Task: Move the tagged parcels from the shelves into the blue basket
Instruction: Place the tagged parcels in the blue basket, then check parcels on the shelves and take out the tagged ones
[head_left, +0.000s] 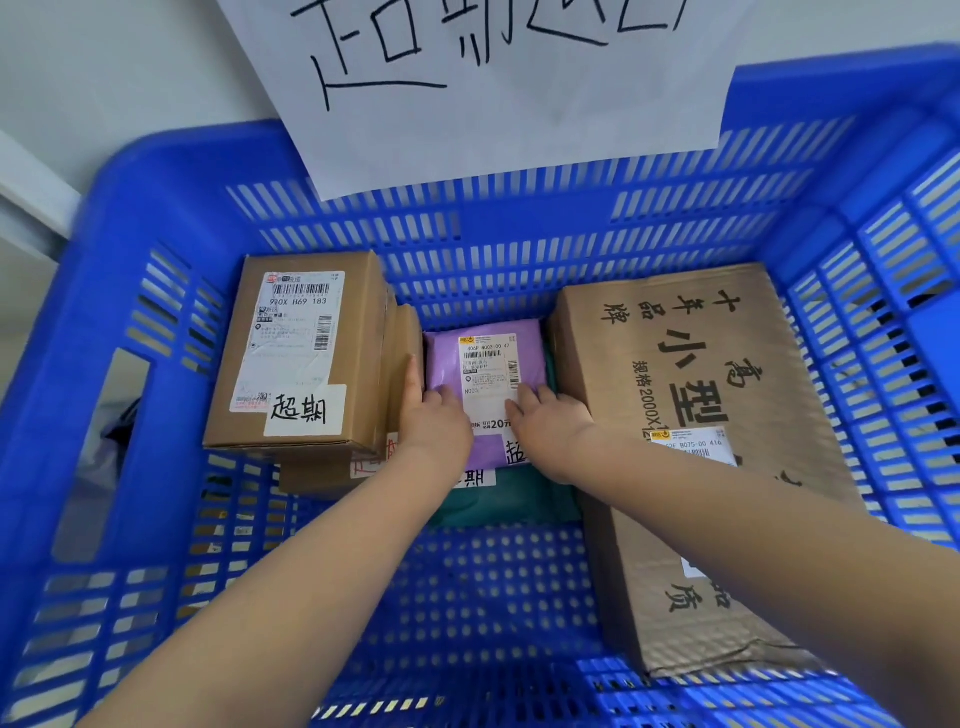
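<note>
A large blue basket fills the view. On its floor a purple mailer parcel with a white label lies between two cardboard boxes, on top of a green parcel. My left hand rests flat on the purple parcel's left side, its fingers straight against the box beside it. On the parcel's label lies my right hand, fingers straight. A tagged brown box stands at the left, stacked on a lower box. A long cardboard box with black writing lies at the right.
A white paper sign with handwritten characters hangs over the basket's far rim. The basket's slotted floor shows bare in front of the parcels. A grey wall lies beyond the basket at the upper left.
</note>
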